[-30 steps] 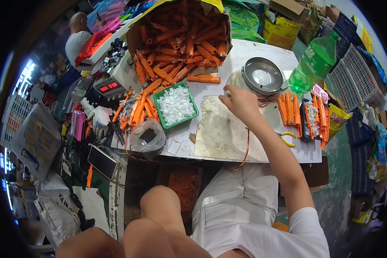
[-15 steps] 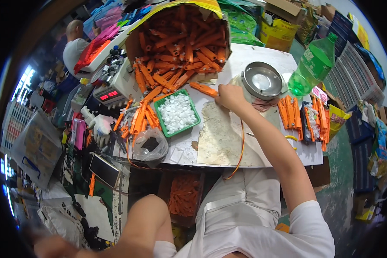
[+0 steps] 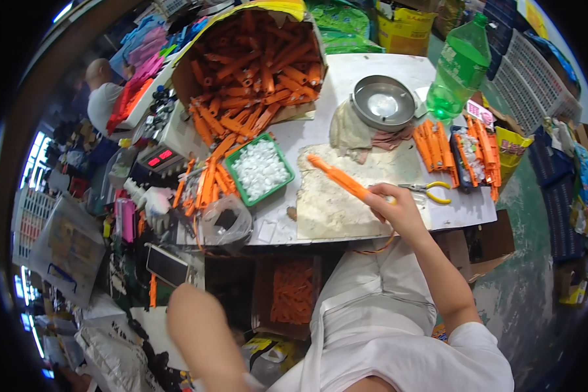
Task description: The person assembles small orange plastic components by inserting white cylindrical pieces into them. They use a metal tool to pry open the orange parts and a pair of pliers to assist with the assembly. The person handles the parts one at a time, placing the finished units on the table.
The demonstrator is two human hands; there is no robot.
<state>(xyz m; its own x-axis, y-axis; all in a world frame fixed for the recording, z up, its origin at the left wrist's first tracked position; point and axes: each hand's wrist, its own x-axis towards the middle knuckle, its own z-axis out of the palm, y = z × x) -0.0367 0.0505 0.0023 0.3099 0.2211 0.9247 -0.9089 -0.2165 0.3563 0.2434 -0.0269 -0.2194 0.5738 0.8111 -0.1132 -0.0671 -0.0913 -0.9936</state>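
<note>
My right hand point(image 3: 393, 208) grips one end of a long, slim orange plastic handle point(image 3: 338, 176) above the stained work sheet on the table. The handle's free end points up and left. Just right of that hand lie pliers point(image 3: 431, 190) with yellow grips. My bare left arm point(image 3: 199, 330) is at the lower left, its elbow bent; I cannot see the left hand. A green basket point(image 3: 280, 187) of small white plastic pieces stands left of the work sheet. Behind it, a large carton point(image 3: 184, 72) lies open toward me, spilling many similar orange handles.
A round metal bowl point(image 3: 383, 103) sits on a cloth point(image 3: 346, 134), with a green bottle point(image 3: 460, 68) to its right. Grouped orange handles point(image 3: 434, 149) lie at the table's right. A clear plastic bag point(image 3: 227, 222) and a phone point(image 3: 168, 264) are at left. Under the table stands a box of orange parts point(image 3: 293, 294).
My right hand has drawn the orange handle from near the carton toward me, exposing the pliers. My left hand, blurred at the lower left before, no longer shows. The view has shifted slightly.
</note>
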